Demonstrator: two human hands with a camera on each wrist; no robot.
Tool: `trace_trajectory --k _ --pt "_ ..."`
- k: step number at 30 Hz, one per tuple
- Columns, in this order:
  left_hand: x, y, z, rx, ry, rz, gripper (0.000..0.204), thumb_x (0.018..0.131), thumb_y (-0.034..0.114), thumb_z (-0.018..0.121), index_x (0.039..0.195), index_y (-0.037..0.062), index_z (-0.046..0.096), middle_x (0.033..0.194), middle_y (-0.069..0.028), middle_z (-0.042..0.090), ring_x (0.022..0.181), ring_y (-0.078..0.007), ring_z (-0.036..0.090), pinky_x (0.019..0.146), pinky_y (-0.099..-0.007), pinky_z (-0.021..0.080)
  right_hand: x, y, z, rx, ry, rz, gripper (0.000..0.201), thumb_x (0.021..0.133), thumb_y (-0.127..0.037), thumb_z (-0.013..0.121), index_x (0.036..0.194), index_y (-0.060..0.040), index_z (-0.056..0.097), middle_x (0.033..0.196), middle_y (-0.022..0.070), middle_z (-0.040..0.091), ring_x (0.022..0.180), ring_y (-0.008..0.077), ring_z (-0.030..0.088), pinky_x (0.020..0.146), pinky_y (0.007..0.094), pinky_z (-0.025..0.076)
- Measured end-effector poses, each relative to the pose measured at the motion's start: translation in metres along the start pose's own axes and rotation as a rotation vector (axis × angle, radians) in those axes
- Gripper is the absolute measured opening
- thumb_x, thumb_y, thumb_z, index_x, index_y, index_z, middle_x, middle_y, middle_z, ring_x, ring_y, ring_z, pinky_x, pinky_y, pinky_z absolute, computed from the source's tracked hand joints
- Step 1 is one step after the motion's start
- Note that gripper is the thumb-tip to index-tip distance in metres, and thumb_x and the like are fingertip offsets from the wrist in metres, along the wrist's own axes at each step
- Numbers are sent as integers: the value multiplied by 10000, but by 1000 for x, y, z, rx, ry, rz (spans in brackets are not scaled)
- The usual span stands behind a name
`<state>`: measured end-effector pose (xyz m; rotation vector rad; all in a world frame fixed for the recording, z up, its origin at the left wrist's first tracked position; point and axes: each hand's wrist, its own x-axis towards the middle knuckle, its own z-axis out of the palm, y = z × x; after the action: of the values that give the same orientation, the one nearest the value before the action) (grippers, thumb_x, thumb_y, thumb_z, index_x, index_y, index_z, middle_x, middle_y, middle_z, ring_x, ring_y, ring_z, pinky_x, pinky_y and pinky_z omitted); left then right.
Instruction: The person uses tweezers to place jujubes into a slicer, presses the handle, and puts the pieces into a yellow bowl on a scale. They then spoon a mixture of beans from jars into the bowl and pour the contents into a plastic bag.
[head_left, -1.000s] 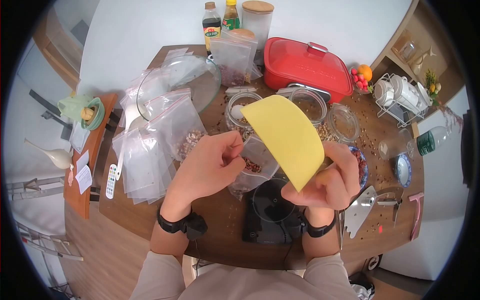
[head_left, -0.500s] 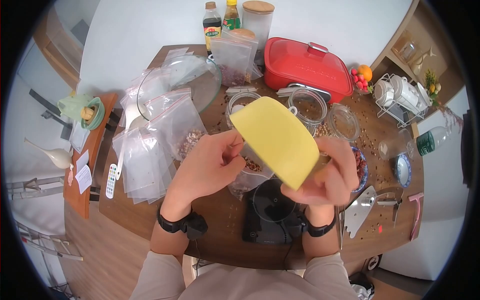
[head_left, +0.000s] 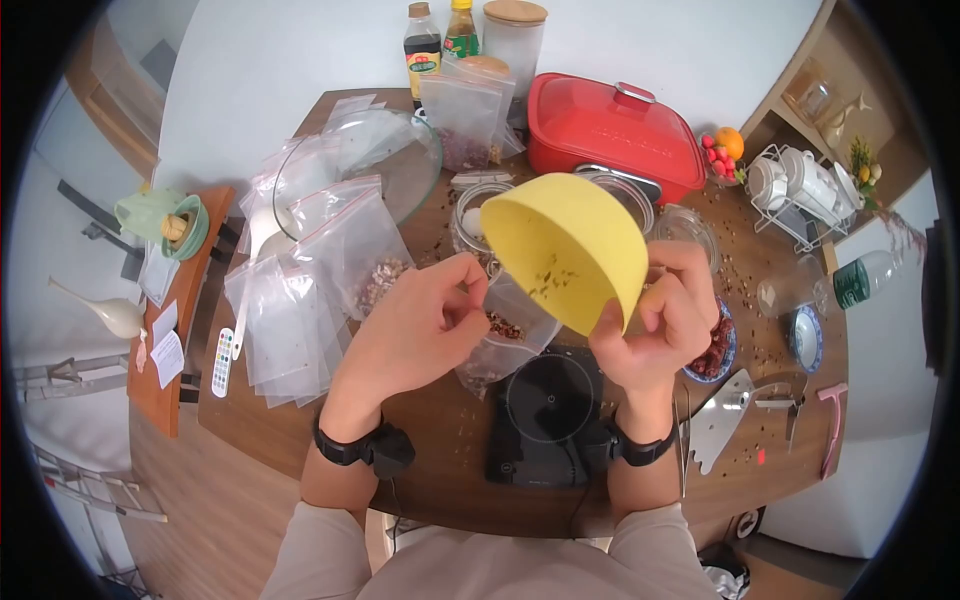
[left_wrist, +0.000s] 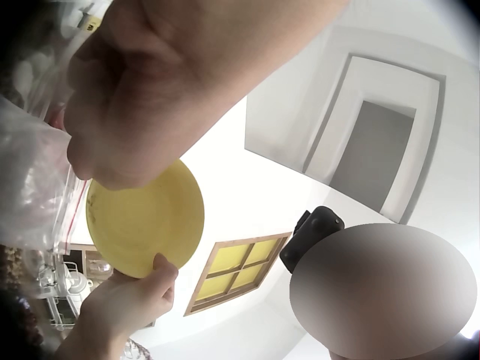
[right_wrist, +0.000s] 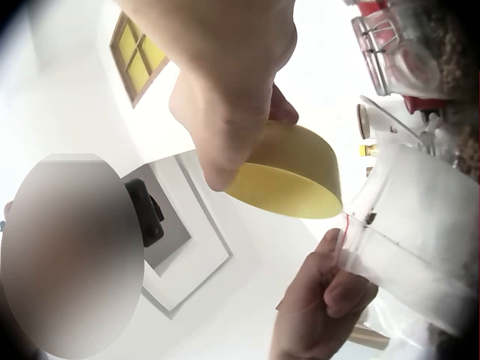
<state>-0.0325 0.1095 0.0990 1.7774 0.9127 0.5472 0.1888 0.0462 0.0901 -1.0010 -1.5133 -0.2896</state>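
Note:
A yellow bowl is tilted over the table, held at its rim by my right hand, thumb on the near side. A few small dark grains cling to its inner wall. My left hand pinches the top edge of a clear zip bag, just left of the bowl. Small red-brown grains lie in that bag. Behind the bowl stands an open glass jar, partly covered. A black scale lies below the bowl, nearer my body.
Several zip bags spread across the left of the table by a glass lid. At the back are a red electric cooker and sauce bottles. A bowl of dark red pieces and metal tools lie right.
My right hand has turned the bowl back, so its inside with a few grains now shows where only the outside did before. My left hand has stayed at the bag.

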Motion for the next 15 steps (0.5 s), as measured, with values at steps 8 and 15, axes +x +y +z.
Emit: trace_trajectory --k 8,15 --pt "1 -6 0 125 43 31 105 844 79 632 933 24 623 593 -82 592 534 -187 529 541 -327 394 -3 -6 3 -143 74 -199 424 555 -95 744 698 -81 345 956 179 631 739 244 584 609 304 466" --pt "-2 -1 -2 197 24 107 120 906 89 646 992 14 686 637 -17 568 561 -71 459 527 -254 374 -3 -1 1 -47 -22 -101 425 562 -75 744 707 -80 344 929 166 609 711 240 564 607 305 461"
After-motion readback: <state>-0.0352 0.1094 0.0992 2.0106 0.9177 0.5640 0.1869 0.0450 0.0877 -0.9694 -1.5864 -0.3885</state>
